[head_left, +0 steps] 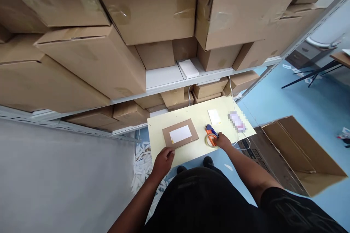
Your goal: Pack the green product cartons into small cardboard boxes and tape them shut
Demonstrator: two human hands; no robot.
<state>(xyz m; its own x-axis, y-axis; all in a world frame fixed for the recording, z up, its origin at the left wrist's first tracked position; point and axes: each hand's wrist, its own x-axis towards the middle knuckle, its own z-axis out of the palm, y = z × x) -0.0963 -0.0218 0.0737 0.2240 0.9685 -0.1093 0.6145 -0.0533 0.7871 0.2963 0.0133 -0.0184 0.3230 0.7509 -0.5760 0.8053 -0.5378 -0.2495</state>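
A flat brown cardboard parcel [195, 135] with a white label [180, 133] on its top lies on the pale yellow table [155, 125]. At its near left corner is my left hand [163, 161], fingers curled in and nothing visible in them; whether it touches the parcel I cannot tell. My right hand [223, 142] is closed round the blue handle of an orange and blue tape dispenser [210, 131]. The dispenser carries a roll of clear tape [210, 140] and rests on or just over the table, right of the parcel.
A white paper pad [214, 116] and a blurred phone-like object [237, 121] with a white cable lie farther back. Shelves [161, 88] stacked with cardboard boxes [153, 3] rise beyond the table. An open carton [308, 153] stands right; paper strips [142, 164] litter the floor left.
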